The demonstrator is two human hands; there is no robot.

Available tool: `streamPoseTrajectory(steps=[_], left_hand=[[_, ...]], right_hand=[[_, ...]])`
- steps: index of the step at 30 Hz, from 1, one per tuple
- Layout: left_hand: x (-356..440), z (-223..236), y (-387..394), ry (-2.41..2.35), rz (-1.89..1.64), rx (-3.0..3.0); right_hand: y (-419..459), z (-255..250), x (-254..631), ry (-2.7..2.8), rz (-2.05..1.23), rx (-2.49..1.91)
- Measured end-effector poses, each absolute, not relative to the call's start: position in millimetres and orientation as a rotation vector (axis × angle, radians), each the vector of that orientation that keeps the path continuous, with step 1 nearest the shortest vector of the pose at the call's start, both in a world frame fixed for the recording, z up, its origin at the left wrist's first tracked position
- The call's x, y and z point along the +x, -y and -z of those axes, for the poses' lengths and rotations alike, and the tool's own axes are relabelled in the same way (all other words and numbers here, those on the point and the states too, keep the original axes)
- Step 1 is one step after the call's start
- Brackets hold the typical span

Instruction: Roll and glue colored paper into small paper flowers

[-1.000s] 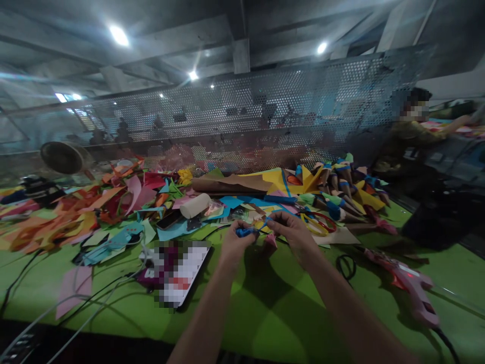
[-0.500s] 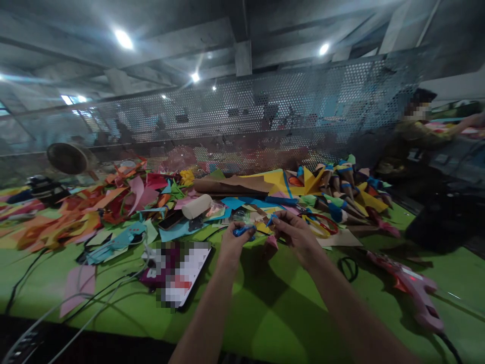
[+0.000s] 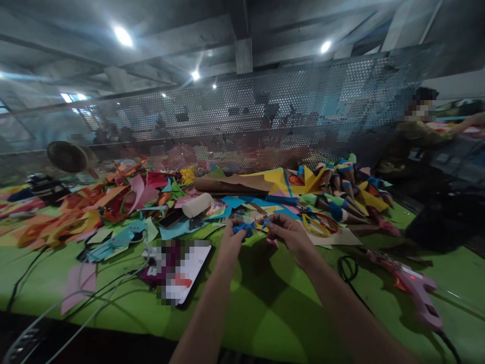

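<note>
My left hand (image 3: 229, 239) is closed on a crumpled blue piece (image 3: 244, 228), thin like paper or film; its exact kind is unclear. Just to the right, my right hand (image 3: 291, 234) pinches a smaller blue scrap (image 3: 266, 223) between thumb and fingertips. A narrow gap parts the two hands, both held over the green table (image 3: 276, 303). Below the right fingers shows a small pink paper piece (image 3: 271, 243), partly covered. Scissors with red and yellow handles (image 3: 322, 225) lie right of that hand.
A pink glue gun (image 3: 419, 290) with a red light and cable lies at right. At left are a phone (image 3: 189, 275), cords and a pink sheet (image 3: 79, 286). Behind, coloured paper, a cardboard tube (image 3: 197, 206) and brown paper cones (image 3: 346, 177) pile up. A person (image 3: 411, 136) works at far right.
My right hand has come a little left and down, nearer my left hand. The blue piece in the left hand looks looser and more crumpled than before.
</note>
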State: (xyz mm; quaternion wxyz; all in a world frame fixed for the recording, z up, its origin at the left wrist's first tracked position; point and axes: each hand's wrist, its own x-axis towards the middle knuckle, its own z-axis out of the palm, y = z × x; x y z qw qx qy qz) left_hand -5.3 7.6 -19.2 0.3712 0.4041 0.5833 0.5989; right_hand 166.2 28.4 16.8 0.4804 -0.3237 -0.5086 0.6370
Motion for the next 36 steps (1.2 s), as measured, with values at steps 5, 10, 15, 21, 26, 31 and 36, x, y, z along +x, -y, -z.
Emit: streamPoseTrajectory(steps=[5,10,15,21,26,31,36], left_hand=[[-10.7,5.3,-0.9,-1.815,-1.562,1.233],[1.8,-10.1,11.8,-1.902,-1.649,1.476],[23.6,-5.7,12.7,-1.387,-1.549,1.358],[29.0,3.8,4.7,-1.097,-1.55,1.161],[23.3,3.4,4.0,-1.048,-1.578,1.092],[21.0,0.4,6.3,-1.089,-1.561,0.991],[17.7,1.0,6.5,-1.17,-1.583,0.912]], right_hand=[[-25.6,-23.5,169.1,1.2,-1.506,-0.807],[-25.3,-19.6,166.0,1.28,-1.436,-0.839],[-26.0,-15.5,163.2,1.454,-1.202,-0.895],[-18.3,-16.1,157.6,1.698,-0.86,-0.934],[-19.7,-14.0,156.6,1.811,-0.862,-0.898],[-22.3,-14.4,161.9,1.778,-0.943,-0.933],[-23.6,-11.6,165.0,1.682,-0.992,-0.961]])
